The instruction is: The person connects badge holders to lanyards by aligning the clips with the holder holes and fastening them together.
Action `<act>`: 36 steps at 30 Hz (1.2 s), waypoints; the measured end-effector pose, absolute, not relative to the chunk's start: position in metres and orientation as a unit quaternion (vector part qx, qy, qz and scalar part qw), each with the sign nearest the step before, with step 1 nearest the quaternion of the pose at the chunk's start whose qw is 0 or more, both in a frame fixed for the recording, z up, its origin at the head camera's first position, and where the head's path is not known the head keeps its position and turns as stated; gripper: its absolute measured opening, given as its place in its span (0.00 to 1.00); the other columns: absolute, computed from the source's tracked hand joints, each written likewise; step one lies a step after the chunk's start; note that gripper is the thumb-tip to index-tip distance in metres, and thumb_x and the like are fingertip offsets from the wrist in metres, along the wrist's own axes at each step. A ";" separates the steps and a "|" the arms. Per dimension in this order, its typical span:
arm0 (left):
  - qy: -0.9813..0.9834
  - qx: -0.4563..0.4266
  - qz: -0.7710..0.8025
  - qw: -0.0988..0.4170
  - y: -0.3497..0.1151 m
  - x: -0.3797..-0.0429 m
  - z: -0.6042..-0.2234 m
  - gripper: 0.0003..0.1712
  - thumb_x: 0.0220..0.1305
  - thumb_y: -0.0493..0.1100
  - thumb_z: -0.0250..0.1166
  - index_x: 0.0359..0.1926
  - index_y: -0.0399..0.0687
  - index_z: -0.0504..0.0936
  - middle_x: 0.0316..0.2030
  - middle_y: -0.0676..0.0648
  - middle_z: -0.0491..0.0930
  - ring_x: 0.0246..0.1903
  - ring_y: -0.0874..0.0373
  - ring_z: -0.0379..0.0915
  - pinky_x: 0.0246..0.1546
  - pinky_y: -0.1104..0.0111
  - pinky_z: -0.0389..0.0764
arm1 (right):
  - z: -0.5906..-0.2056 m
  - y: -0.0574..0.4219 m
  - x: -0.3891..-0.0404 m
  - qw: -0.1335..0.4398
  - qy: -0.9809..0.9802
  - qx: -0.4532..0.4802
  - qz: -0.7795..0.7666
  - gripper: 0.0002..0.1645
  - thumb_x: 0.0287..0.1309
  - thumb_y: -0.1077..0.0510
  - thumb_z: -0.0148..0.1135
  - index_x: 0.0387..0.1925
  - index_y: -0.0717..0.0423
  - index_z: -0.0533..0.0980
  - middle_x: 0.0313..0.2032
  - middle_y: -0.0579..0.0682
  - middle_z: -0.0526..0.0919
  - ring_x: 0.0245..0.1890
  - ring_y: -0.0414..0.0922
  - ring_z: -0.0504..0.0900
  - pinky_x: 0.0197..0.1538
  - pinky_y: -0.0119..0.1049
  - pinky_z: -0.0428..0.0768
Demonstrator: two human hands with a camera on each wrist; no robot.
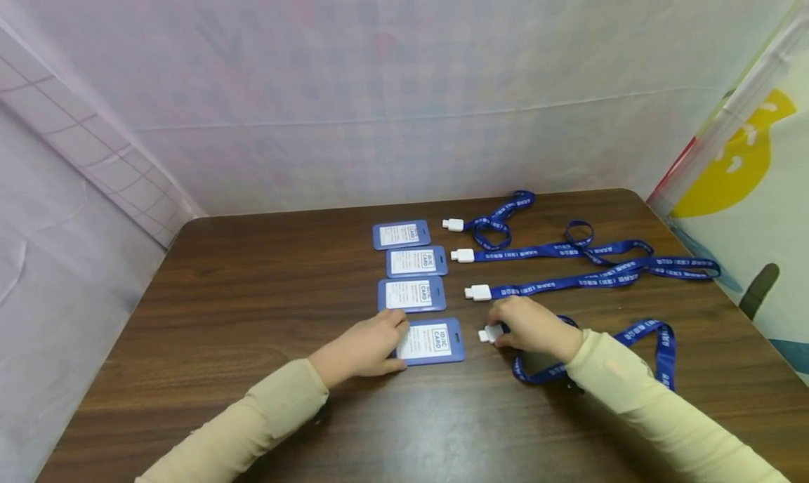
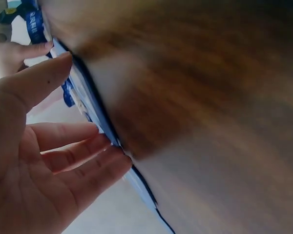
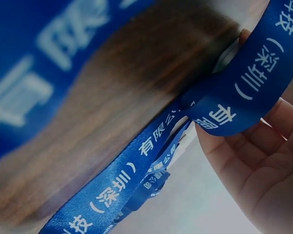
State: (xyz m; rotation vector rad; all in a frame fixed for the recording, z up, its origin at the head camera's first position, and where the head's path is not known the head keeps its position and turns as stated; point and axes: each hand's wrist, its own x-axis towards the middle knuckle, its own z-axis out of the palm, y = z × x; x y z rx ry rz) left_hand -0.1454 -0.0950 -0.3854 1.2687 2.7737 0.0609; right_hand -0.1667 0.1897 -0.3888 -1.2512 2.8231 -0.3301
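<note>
Blue ID card holders lie in a column on the table. My left hand (image 1: 369, 346) grips the nearest card holder (image 1: 436, 342) at its left end, thumb at the near edge and fingers at the far edge; the left wrist view shows this hand (image 2: 63, 161) against the blue edge. To the right, my right hand (image 1: 534, 328) pinches the white clip (image 1: 489, 334) of a blue lanyard (image 1: 665, 346), a short gap from the holder's slotted end. In the right wrist view, the lanyard strap (image 3: 112, 190) loops past the hand (image 3: 259, 165), and the clip is mostly hidden.
Three more card holders (image 1: 411, 295) lie behind, flat on the brown table (image 1: 253, 279). Three blue lanyards (image 1: 569, 283) with white clips (image 1: 478, 293) stretch to their right. A pale curtain (image 1: 379, 118) hangs behind the table.
</note>
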 end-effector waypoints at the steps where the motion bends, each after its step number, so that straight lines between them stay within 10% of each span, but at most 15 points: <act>1: 0.908 0.415 0.015 0.048 -0.094 -0.145 -0.386 0.32 0.50 0.54 0.68 0.48 0.34 0.74 0.43 0.44 0.71 0.43 0.54 0.68 0.43 0.67 0.76 | -0.389 0.190 -0.167 0.018 0.908 -0.403 -0.108 0.13 0.33 0.60 0.74 0.24 0.58 0.79 0.23 0.46 0.78 0.25 0.43 0.77 0.32 0.37 0.78; 36: 0.915 0.398 -0.012 0.058 -0.085 -0.147 -0.383 0.29 0.46 0.55 0.70 0.42 0.37 0.78 0.38 0.45 0.71 0.37 0.54 0.65 0.39 0.68 0.76 | -0.389 0.176 -0.166 0.010 0.906 -0.411 -0.100 0.11 0.35 0.60 0.74 0.22 0.58 0.79 0.22 0.46 0.78 0.24 0.41 0.76 0.30 0.36 0.77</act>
